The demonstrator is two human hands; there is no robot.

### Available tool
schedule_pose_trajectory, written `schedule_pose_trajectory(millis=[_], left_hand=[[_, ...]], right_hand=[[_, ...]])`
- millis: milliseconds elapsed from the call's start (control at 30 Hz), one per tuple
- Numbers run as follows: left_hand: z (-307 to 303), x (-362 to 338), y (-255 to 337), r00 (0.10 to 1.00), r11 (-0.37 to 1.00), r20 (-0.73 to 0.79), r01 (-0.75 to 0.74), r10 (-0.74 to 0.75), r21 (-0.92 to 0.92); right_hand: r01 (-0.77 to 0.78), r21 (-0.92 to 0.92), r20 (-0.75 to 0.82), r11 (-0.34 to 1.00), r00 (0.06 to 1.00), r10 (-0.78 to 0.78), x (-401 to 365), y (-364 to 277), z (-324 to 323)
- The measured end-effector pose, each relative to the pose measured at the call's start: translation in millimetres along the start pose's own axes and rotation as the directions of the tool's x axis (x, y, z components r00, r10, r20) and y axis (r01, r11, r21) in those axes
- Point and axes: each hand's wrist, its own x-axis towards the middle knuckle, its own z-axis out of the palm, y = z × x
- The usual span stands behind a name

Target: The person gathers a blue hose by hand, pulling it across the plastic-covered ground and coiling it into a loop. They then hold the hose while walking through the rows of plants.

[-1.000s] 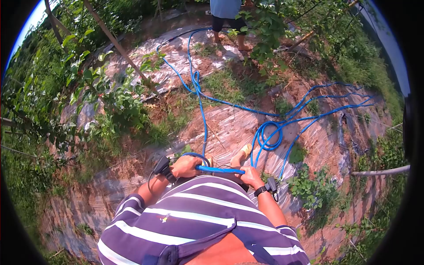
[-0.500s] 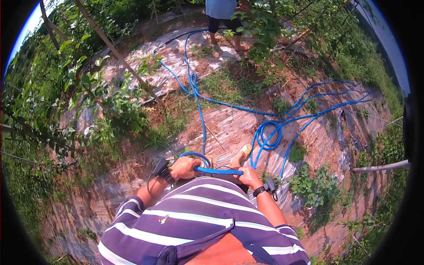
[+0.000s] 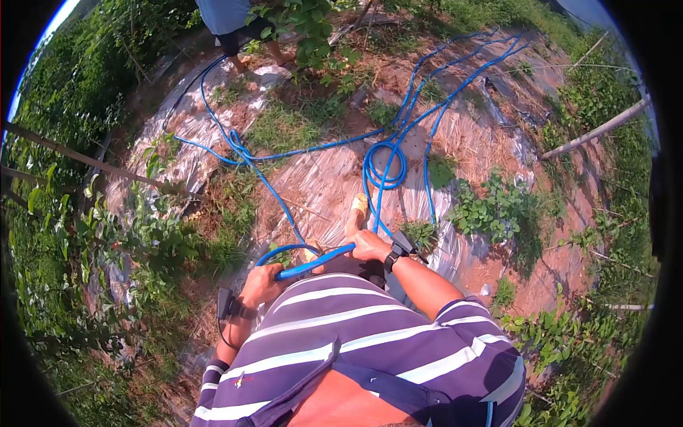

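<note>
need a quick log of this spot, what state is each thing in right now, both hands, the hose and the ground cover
Left bare hand: closed on hose
Right bare hand: closed on hose
Stretch of flexible blue hose between the hands: held up, slightly bowed
Round blue hose coil: loosely looped on the ground
Silvery plastic ground sheeting: wrinkled
</note>
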Motion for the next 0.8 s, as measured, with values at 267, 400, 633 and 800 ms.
schedule_pose_trajectory(millis=[267,400,633,800], left_hand=[[0.1,5.5,-1.1,0.997,0.997,-0.007,-0.08,0.08,0.024],[-0.2,6.7,6.2,0.998,0.998,0.017,-0.054,0.054,0.038],[2.3,9.1,11.4,0.999,0.998,0.012,-0.05,0.05,0.045],[0.4,9.5,18.2,0.998,0.998,0.04,-0.041,0.039,0.046]], right_hand=[[0.117,-0.021,-0.087,0.993,0.989,-0.118,-6.7,0.6,3.6],[0.114,0.006,-0.08,0.994,0.99,-0.113,-11.6,2.8,4.4],[0.119,0.076,-0.07,0.99,0.991,-0.113,-16.6,1.6,-2.7],[0.087,0.08,-0.105,0.993,0.991,-0.079,-21.6,-1.4,-5.8]])
